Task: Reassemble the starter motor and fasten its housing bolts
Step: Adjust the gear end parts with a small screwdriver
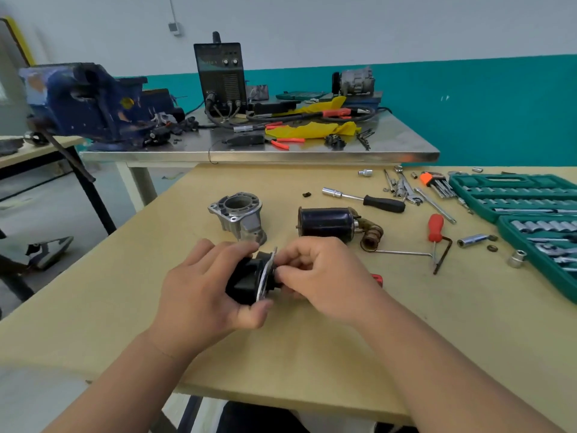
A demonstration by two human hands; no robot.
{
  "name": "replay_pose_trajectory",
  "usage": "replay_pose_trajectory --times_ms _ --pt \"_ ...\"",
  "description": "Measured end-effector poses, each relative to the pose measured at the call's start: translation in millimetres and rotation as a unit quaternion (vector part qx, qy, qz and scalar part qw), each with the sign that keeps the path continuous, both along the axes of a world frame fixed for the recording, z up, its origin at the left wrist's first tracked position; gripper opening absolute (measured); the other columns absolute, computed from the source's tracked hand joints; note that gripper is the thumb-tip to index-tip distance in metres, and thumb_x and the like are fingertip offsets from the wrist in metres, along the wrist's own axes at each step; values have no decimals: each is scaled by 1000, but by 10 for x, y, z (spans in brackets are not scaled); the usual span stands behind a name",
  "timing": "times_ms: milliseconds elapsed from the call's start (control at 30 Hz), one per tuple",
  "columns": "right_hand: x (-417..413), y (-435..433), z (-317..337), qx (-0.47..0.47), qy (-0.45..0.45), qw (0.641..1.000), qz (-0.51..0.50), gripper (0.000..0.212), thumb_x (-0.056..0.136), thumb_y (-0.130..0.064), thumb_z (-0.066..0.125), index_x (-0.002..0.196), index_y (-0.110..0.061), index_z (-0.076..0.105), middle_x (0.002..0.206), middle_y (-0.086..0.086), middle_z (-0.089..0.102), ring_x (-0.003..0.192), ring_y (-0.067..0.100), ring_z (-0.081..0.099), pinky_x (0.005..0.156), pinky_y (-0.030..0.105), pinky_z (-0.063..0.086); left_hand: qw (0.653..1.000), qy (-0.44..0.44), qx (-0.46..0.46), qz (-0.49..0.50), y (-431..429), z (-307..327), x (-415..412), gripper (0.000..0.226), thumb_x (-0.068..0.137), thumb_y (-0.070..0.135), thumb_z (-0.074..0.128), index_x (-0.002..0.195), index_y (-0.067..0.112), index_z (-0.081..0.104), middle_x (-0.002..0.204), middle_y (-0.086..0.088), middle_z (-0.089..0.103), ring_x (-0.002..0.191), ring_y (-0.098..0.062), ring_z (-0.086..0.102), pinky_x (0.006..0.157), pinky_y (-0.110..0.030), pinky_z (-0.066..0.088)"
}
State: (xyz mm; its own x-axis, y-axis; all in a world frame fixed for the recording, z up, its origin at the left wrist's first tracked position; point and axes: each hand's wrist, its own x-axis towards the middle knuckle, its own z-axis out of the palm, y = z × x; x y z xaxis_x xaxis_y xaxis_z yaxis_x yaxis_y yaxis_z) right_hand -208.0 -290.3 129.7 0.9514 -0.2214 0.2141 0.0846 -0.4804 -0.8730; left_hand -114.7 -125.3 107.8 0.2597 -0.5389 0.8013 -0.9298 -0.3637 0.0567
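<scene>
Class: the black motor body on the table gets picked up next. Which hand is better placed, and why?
Probably the right hand: the motor body lies just beyond it, and it only pinches the end of the black part, which the left hand grips.

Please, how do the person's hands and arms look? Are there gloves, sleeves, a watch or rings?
The left hand and the right hand are both bare: no gloves, and no ring shows on the visible fingers. The left forearm and the right forearm are bare too, down to the picture's bottom edge, so no sleeve is in view. No watch is seen on either wrist.
</scene>
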Motion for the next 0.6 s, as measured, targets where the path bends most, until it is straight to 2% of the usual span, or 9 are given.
replay_pose_trajectory --times_ms 100,200,367,500,600 --pt "19 -2 -32 -55 -13 998 -16 20 84 -19 66 75 -36 68 72 -20 68 64 0 63 57 18 52 999 -23 -22 19 -36 -68 -39 59 82 71 42 111 21 52 87 2 70 71 -22 58 51 -28 49" --pt "41 14 -67 -59 -24 997 -33 16 83 -20 65 75 -34 68 72 -20 68 63 3 62 54 19 49 998 -29 -44 24 -74 -92 -34 59 82 70 44 111 20 52 87 2 70 71 -22 58 54 -26 48" --pt "7 35 -119 -58 -45 996 -43 23 82 -22 66 70 -41 64 72 -23 66 62 -4 59 51 11 42 999 -21 -41 3 -48 -162 -14 60 74 62 60 113 17 53 93 0 70 80 -17 51 68 -22 42" --pt "-44 63 -172 -53 -24 998 -25 19 81 -18 67 73 -35 68 72 -22 65 62 -3 59 54 11 43 999 16 6 -33 65 -219 2 70 64 57 72 118 17 52 103 -2 66 86 -19 53 77 -25 45" --pt "-37 111 -228 -19 -1 999 -25 15 82 -15 67 76 -29 69 73 -13 69 65 2 62 59 18 50 995 70 63 -21 138 -228 4 78 57 58 77 119 16 58 110 -4 61 94 -20 47 82 -28 45"
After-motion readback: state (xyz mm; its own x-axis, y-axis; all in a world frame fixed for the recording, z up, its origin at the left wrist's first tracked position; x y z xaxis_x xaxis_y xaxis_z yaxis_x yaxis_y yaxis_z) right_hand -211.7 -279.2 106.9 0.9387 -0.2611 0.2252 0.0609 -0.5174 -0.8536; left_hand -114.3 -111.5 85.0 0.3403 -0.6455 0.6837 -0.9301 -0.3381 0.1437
